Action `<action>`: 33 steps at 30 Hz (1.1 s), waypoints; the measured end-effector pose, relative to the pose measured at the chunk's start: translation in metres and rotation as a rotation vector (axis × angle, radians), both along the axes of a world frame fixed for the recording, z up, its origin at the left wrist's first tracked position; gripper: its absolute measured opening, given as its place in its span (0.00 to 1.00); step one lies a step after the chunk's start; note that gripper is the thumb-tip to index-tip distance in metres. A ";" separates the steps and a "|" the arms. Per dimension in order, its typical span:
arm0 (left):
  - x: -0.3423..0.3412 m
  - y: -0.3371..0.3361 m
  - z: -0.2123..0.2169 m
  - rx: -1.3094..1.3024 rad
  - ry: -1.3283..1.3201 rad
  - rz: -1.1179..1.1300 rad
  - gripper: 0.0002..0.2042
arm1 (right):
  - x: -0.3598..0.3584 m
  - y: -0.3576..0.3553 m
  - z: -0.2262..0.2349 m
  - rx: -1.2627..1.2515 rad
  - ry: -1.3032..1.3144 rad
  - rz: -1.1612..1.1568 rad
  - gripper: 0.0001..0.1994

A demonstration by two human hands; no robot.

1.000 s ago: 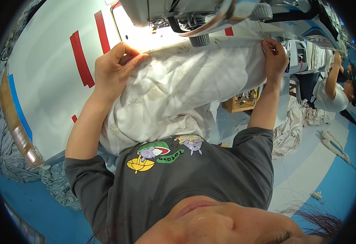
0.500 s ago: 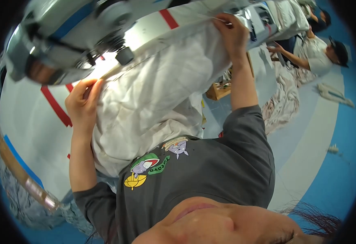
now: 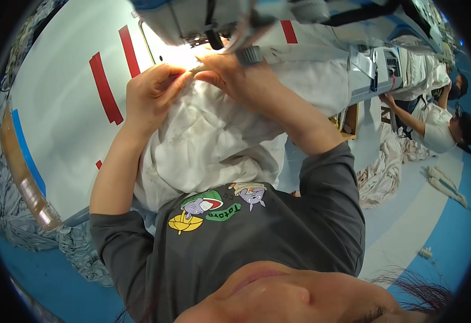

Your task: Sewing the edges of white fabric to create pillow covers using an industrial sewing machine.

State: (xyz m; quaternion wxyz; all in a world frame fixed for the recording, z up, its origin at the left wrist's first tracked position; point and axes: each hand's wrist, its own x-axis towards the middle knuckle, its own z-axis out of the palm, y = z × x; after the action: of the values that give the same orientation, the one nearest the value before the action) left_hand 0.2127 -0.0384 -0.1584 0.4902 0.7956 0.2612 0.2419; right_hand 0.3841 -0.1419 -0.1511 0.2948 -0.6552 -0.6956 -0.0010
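**White cloth pinched at the sewing machine needle**

At the far left, the white table is marked by red tape strips and bordered by a blue and brown edge. The left hand is closed on a fold of the white cloth, which is draped from the table down to the lap. Just beside it, the right hand is pinched on the same fold, directly under the lit sewing machine. The step is judged to be lining up the edge at the needle; a steady, small feed would be needed. Little room is left between fingers and machine, while open table lies to the left. At far right, another person is seated, well apart.
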 end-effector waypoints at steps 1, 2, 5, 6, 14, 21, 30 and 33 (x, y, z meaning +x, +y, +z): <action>0.000 0.000 0.000 0.008 -0.030 -0.015 0.03 | 0.004 0.006 -0.005 -0.095 0.013 0.062 0.13; -0.001 0.001 0.001 0.041 -0.055 -0.032 0.04 | 0.010 0.008 -0.008 -0.131 0.035 0.127 0.13; -0.001 0.003 0.003 0.166 -0.021 -0.030 0.05 | 0.020 0.009 -0.017 -0.397 0.493 0.065 0.14; 0.000 0.005 0.004 0.200 -0.012 -0.029 0.05 | 0.023 0.006 -0.018 -0.429 0.705 0.089 0.14; 0.009 0.010 0.000 0.213 0.108 -0.001 0.08 | 0.045 -0.002 -0.023 -0.607 -0.165 0.078 0.17; 0.016 0.015 0.015 0.196 0.173 0.036 0.10 | 0.050 -0.012 -0.030 -0.669 -0.088 -0.001 0.18; 0.022 0.015 0.031 0.062 0.216 0.021 0.09 | 0.081 0.027 -0.025 -0.454 -0.058 -0.134 0.17; 0.020 0.018 0.028 0.200 0.198 0.058 0.09 | 0.075 0.025 -0.027 -0.474 -0.084 -0.129 0.16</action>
State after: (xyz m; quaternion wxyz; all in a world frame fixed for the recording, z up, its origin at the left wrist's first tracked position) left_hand 0.2331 -0.0203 -0.1301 0.3730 0.8527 0.3057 0.2009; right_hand 0.4595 -0.1167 -0.1783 0.1032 -0.7485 -0.6447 0.1162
